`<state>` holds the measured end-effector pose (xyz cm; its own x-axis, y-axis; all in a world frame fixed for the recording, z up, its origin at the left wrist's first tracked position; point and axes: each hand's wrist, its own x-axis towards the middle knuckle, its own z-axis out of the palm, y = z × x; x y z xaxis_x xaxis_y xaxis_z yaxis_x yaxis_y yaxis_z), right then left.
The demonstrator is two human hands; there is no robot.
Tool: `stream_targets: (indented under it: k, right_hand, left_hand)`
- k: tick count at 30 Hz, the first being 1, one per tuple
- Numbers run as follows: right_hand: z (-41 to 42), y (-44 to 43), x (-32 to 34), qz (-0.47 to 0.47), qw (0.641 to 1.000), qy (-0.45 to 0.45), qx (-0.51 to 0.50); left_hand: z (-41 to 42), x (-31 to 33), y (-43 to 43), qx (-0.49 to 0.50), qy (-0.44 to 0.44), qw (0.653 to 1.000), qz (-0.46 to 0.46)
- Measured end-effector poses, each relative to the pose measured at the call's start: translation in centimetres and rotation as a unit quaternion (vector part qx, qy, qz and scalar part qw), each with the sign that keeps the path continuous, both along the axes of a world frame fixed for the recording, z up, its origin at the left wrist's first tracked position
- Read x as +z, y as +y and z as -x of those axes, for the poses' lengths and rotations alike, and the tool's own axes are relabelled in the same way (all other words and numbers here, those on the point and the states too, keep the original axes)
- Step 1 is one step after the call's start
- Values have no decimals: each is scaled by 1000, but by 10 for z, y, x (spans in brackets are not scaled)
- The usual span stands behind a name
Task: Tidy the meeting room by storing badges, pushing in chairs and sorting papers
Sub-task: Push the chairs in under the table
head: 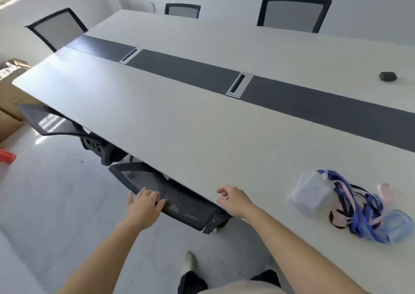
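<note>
A black mesh chair (179, 200) stands pushed against the near edge of the long white table (179, 123). My left hand (143, 205) rests on the top of its backrest with the fingers straight. Over the table edge, just right of the chair, hovers my right hand (234, 200), fingers loosely curled and holding nothing. A pile of badges (311, 192) in clear holders lies on the table at the right, with tangled blue, pink and black lanyards (363, 210). No papers are in view.
A second mesh chair (56, 123) sits tucked under the table further left. Three more chairs stand at the far end (57, 27) and far side (182, 10), (293, 13). A small black device (387, 76) lies at the far right. Cardboard boxes (11, 105) and a red object (6, 155) lie on the floor at left.
</note>
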<state>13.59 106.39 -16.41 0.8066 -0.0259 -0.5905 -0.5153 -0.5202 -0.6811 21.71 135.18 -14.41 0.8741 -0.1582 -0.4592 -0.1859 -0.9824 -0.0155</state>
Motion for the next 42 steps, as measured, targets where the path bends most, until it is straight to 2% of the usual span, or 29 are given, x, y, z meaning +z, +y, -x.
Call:
stream_targets:
  k: [6,11,15,19,24,29,35,42]
  right_hand:
    - [-14,96,-4,24,998,36,-33]
    - [-28,160,-17,144,986,88,15]
    - [-26,174,-15,162,977,139,5]
    - [-14,181,-11,166,973,163,-6]
    - [11,204,-4,179,972,151,-16]
    - [60,232,-10,211,970,118,2]
    - [132,273,-20,237,969,67,-6]
    - [198,318,-19,241,969,57,-9]
  left_hand:
    - [-68,-18,41,-108,42,993,-7]
    - [-96,-23,52,-226,68,970,-55]
    - [-111,-23,50,-251,124,954,-109]
    - [-104,-28,52,-250,155,946,-140]
    - [-73,-29,80,-242,135,953,-120]
    - [-13,-24,121,-195,122,969,-87]
    - [81,-18,176,-95,102,990,-38]
    - [145,-18,221,-112,126,985,-46]
